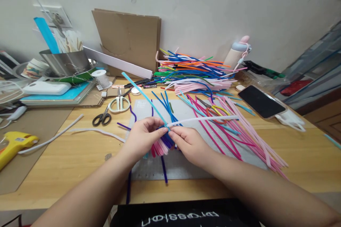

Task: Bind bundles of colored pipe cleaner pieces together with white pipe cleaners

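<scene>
Between both hands is a bundle of pipe cleaners [160, 148] in pink, purple and blue, its ends pointing toward me. My left hand [146, 136] is closed on it, thumb and fingers pinching near its top. My right hand [190, 144] pinches the same spot from the other side. A light blue pipe cleaner [144, 95] sticks up to the left from the pinch. Toward the right runs a white pipe cleaner [205, 118]. The fingers hide how these strands join. Beneath the hands lies a grey mat [191, 166].
Pink pipe cleaners [250, 131] spread over the mat's right side, beside scissors [215, 111]. More scissors [119, 103] lie left of the mat. A heap of pipe cleaners [197, 71] stands at the back. A yellow glue gun [17, 145] and a phone [262, 102] flank the workspace.
</scene>
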Motion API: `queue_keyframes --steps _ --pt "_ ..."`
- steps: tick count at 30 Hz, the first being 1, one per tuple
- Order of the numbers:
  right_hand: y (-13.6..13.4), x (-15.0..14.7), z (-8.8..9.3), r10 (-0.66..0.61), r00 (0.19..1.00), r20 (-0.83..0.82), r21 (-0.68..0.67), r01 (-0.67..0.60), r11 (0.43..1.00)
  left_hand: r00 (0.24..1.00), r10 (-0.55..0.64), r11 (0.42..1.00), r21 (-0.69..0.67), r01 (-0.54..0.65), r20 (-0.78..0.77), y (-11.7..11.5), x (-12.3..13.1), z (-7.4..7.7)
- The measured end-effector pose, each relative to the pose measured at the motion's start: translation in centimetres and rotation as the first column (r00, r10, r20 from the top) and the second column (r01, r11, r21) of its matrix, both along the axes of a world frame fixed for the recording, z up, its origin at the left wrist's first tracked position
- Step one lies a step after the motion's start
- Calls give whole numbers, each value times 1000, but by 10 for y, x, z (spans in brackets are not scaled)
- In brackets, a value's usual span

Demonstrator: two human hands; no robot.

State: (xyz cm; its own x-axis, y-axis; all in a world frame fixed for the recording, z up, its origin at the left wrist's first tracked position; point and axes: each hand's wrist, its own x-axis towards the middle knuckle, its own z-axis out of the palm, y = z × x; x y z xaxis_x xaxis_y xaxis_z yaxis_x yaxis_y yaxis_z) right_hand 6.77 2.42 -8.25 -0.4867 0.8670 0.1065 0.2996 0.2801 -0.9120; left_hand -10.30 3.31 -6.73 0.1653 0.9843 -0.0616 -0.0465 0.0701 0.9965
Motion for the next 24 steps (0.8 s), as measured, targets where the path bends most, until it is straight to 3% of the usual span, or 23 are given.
queue_keyframes --steps 8,14,17,24 --pt "-2 0 -4 -13 1000 5 -54 14 998 999 -12 1000 10 12 -51 -1 1 -1" --pt "-3 -2 0 25 966 -256 -266 -95 959 999 18 999 -44 -16 35 1 -4 0" --pt "-3 0 0 6 939 -343 -294 -113 949 997 26 998 -55 -22 76 3 -7 0" --pt "-2 -2 -1 -39 965 -259 -296 -41 954 996 47 998 -52 -44 73 2 -6 2"
